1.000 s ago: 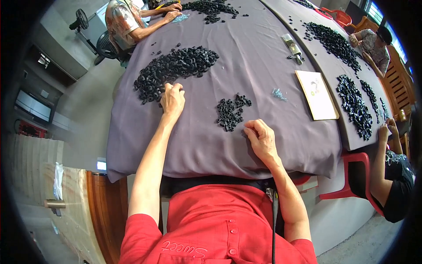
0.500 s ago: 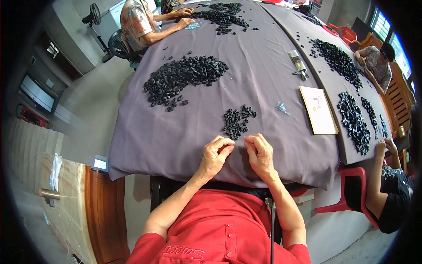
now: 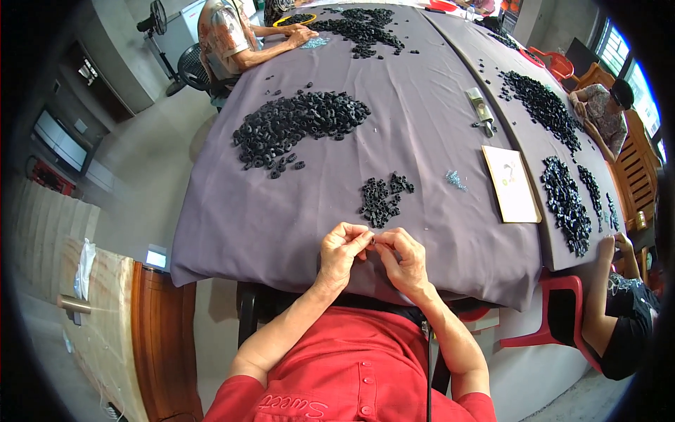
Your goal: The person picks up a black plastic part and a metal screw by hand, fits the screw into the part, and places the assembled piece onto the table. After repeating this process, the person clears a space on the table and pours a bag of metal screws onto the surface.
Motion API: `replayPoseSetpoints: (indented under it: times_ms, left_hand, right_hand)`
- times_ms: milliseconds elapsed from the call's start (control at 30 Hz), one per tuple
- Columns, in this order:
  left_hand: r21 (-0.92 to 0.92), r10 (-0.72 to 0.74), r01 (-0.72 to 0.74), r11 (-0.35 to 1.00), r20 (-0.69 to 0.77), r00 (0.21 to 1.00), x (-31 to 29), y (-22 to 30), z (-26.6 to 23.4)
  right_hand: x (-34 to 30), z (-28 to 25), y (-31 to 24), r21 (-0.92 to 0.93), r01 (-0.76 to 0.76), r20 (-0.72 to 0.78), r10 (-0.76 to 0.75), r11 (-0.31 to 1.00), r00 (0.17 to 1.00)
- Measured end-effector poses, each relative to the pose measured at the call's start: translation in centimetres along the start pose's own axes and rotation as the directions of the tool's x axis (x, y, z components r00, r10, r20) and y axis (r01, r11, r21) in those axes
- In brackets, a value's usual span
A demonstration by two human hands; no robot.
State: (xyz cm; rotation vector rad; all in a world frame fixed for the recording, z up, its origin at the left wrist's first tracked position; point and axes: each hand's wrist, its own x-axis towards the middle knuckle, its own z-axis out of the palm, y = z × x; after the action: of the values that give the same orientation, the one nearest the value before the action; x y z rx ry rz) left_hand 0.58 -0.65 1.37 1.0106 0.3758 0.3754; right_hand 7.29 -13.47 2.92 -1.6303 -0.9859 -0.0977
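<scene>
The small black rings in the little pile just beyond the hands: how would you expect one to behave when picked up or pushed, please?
Each small black ring looks tiny beside the left hand and right hand, so it is probably very light. The rings lie flat in a loose heap on the grey tablecloth, so a push would likely scatter them. Being round, one on edge might roll.

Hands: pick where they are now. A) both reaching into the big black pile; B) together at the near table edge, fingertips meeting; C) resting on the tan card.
B: left hand and right hand meet fingertip to fingertip near the small pile of black pieces.
</scene>
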Motion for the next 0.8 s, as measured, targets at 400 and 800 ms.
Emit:
replayPoseSetpoints:
  times_ms: [400,800]
  left_hand:
    - [-0.158,-0.102,0.106,0.982,0.030,0.994,-0.3,-0.1,-1.3]
    - [-0.136,-0.135,0.143,0.980,0.066,0.989,-0.3,0.0,-1.7]
  right_hand:
    - [-0.4,0.7,-0.7,-0.021,-0.040,0.039,0.041,0.999,0.998]
    - [-0.5,0.5,-0.4,-0.046,-0.004,0.059,0.007,0.999,0.998]
